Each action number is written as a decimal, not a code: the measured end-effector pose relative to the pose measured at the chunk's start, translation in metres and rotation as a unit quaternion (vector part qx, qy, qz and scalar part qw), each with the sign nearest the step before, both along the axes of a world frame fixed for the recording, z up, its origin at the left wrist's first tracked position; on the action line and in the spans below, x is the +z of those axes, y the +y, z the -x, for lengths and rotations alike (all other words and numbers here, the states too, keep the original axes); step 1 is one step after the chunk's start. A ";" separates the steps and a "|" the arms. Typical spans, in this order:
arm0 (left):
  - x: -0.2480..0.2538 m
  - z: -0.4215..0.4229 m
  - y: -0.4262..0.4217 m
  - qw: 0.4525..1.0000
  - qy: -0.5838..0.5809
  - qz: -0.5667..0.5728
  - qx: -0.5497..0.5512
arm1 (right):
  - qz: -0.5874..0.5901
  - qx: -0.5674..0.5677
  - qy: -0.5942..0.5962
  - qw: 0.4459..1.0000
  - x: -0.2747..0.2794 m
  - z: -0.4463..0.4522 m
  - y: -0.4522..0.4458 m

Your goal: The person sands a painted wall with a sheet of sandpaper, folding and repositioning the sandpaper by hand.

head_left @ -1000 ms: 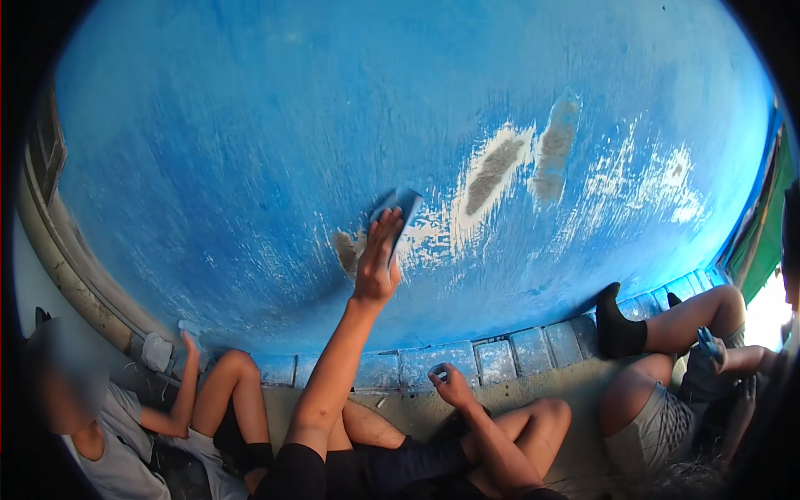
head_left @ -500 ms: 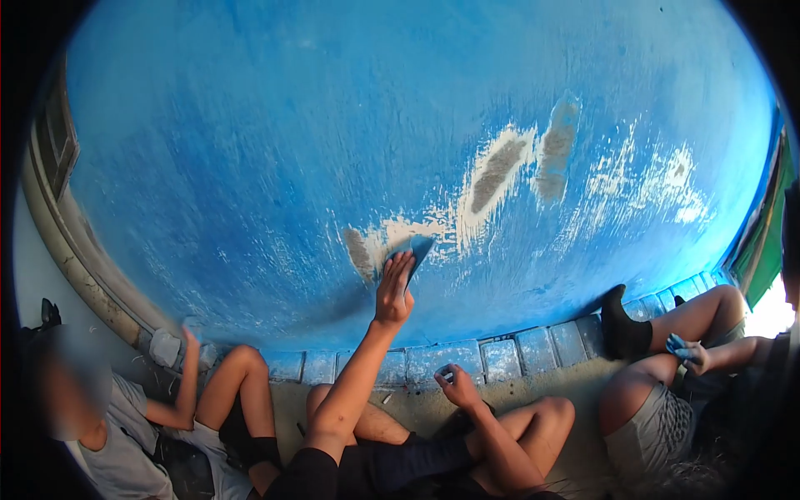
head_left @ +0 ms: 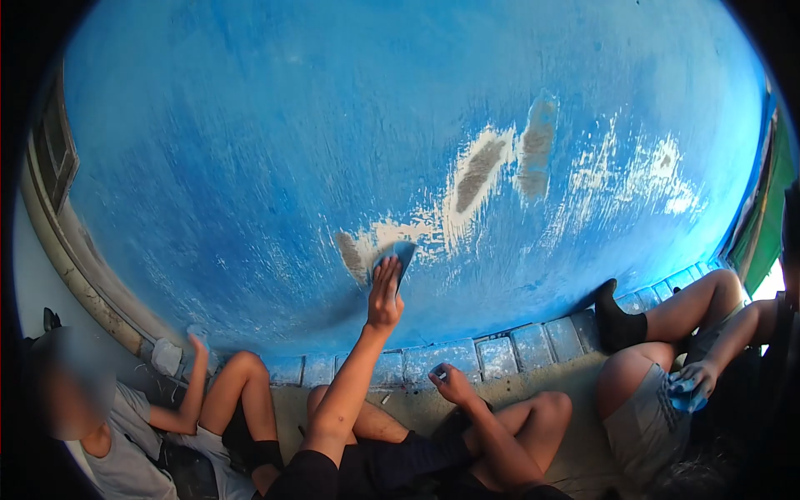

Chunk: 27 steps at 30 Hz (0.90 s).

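At wall [head_left: 275,158], L hand [head_left: 385,302] gripping sheet [head_left: 405,253], fingers tog., R hand [head_left: 455,387] curled, contents unclear

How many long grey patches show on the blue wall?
3: a lower patch near the left hand; a slanted patch edged in white, further right; an upright patch close beside that. The hand or its blue sheet may hide more.

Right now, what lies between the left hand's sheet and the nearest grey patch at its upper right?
The head view shows only wall between the sheet and that grey patch: white areas streaked with blue.
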<state>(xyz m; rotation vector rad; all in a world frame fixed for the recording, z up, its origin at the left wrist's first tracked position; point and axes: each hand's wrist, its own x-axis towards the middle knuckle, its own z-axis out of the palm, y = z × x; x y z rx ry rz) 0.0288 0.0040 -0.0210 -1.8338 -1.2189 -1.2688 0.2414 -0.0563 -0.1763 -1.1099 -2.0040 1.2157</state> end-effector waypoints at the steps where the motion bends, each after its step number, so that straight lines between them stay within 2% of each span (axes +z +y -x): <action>1: -0.013 0.003 -0.005 1.000 0.012 0.028 0.006 | 0.011 0.004 -0.004 1.000 0.003 -0.001 -0.002; 3: -0.034 0.011 -0.017 0.998 0.023 0.060 0.007 | 0.003 0.015 -0.005 1.000 0.007 -0.003 -0.006; 7: -0.026 0.022 -0.031 0.990 0.059 0.126 0.019 | -0.036 0.046 -0.039 0.998 0.000 -0.007 -0.005; 8: -0.021 0.022 -0.027 0.992 0.048 0.112 0.026 | -0.037 0.046 -0.035 0.998 -0.003 -0.009 -0.006; 9: -0.006 0.015 -0.021 0.992 0.053 0.111 0.027 | -0.033 0.051 -0.043 0.997 0.001 -0.010 -0.007; 11: 0.042 -0.007 -0.008 0.999 -0.030 0.021 0.008 | -0.028 0.056 -0.046 0.997 0.002 -0.004 -0.009; 15: 0.129 -0.032 0.018 0.996 -0.065 -0.065 0.010 | -0.034 0.067 -0.055 0.996 -0.009 -0.002 -0.007; 17: 0.143 -0.037 0.026 0.992 -0.077 -0.095 -0.004 | -0.037 0.076 -0.053 0.995 -0.012 -0.003 -0.005; 20: 0.130 -0.037 0.027 0.990 -0.090 -0.106 0.002 | -0.041 0.078 -0.053 0.995 -0.013 -0.002 -0.004; 25: 0.023 -0.031 0.009 0.996 -0.088 -0.014 0.017 | -0.019 0.070 -0.066 0.995 -0.001 -0.006 -0.003; 27: -0.004 -0.025 0.005 0.996 -0.084 -0.001 0.013 | -0.025 0.074 -0.073 0.994 0.001 -0.007 -0.007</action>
